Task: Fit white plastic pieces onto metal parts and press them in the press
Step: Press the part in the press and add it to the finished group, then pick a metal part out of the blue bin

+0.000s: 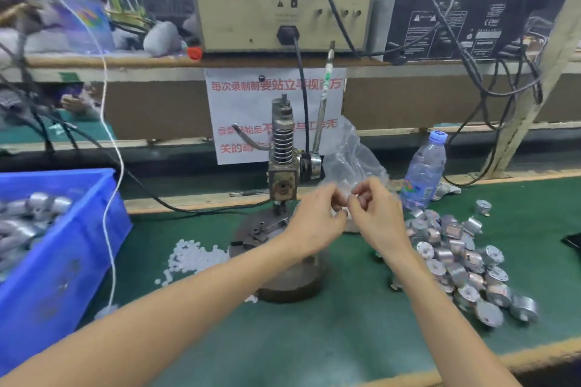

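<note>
Left hand (317,220) and right hand (375,214) meet before the press (283,173) — pinching a small part (349,198).

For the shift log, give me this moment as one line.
left hand + right hand: pinching a small piece together, blurred | press lever: untouched

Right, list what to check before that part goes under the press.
1. Grip: left hand and right hand both pinch a small part between them: ok.
2. Plastic cap seated on it: cannot tell, fingers cover it.
3. Lever upright: ok.
4. Spot under the press bare: cannot tell, too blurred.
5. Plastic bag away from the lever: not ok, it sits right beside it.
6. White pieces and metal parts piled in reach: ok.
</note>
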